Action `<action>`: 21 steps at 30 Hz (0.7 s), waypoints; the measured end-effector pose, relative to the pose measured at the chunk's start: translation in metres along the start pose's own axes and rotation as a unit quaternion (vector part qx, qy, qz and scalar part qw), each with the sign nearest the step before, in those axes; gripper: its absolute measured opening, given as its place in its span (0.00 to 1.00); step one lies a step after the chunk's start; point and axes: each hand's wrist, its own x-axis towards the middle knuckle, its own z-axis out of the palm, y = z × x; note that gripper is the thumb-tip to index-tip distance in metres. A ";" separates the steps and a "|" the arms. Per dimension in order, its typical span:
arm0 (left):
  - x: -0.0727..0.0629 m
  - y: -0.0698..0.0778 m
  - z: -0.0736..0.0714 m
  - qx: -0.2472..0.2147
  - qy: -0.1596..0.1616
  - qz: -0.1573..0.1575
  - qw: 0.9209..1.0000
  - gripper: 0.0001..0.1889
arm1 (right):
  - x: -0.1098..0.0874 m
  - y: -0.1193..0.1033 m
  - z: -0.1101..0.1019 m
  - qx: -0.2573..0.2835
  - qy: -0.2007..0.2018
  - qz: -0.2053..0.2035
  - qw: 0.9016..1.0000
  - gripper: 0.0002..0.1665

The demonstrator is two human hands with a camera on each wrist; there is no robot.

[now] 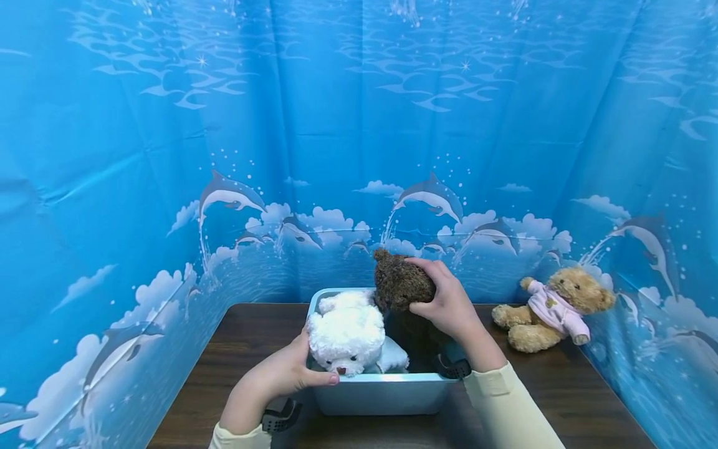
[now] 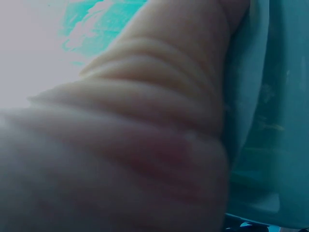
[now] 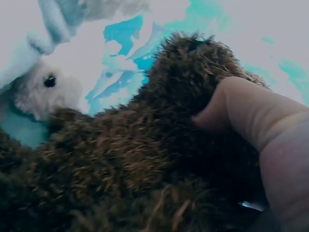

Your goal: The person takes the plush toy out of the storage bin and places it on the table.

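Pinching brown bear (image 1: 399, 284) by head: right hand (image 1: 450, 302); left hand (image 1: 285, 371) gripping blue tub (image 1: 384, 397).

Head cam: high, near side of the blue bin (image 1: 384, 396), facing forward and down, far enough back to frame it whole. Left wrist cam (image 1: 282, 416): tight, off the bin's near left corner, looking along the left hand (image 2: 145, 111). Right wrist cam (image 1: 453, 368): close, bin's near right corner, facing the curtain (image 3: 123, 43) behind it; shares the brown bear (image 3: 116, 154) with head.
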 end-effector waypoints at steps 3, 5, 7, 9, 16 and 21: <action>0.001 -0.001 0.000 -0.004 -0.002 0.010 1.000 0.75 | -0.004 -0.010 -0.007 0.002 0.041 -0.015 0.999 0.58; 0.002 -0.002 -0.001 -0.008 -0.004 0.018 1.000 0.74 | -0.005 -0.016 -0.012 0.010 0.073 -0.027 0.997 0.59; 0.003 -0.003 -0.001 -0.012 -0.006 0.025 1.000 0.73 | -0.007 -0.020 -0.018 0.017 0.109 -0.041 0.993 0.60; 0.003 -0.003 -0.001 -0.007 -0.006 0.024 1.000 0.73 | -0.010 -0.022 -0.024 0.024 0.141 -0.053 0.988 0.60; 0.002 -0.003 0.000 0.004 -0.008 0.020 1.000 0.74 | -0.022 -0.029 -0.048 0.046 0.227 -0.081 0.970 0.59; 0.002 -0.001 0.000 0.003 -0.004 0.016 1.000 0.75 | -0.030 -0.037 -0.067 0.106 0.292 -0.125 0.942 0.55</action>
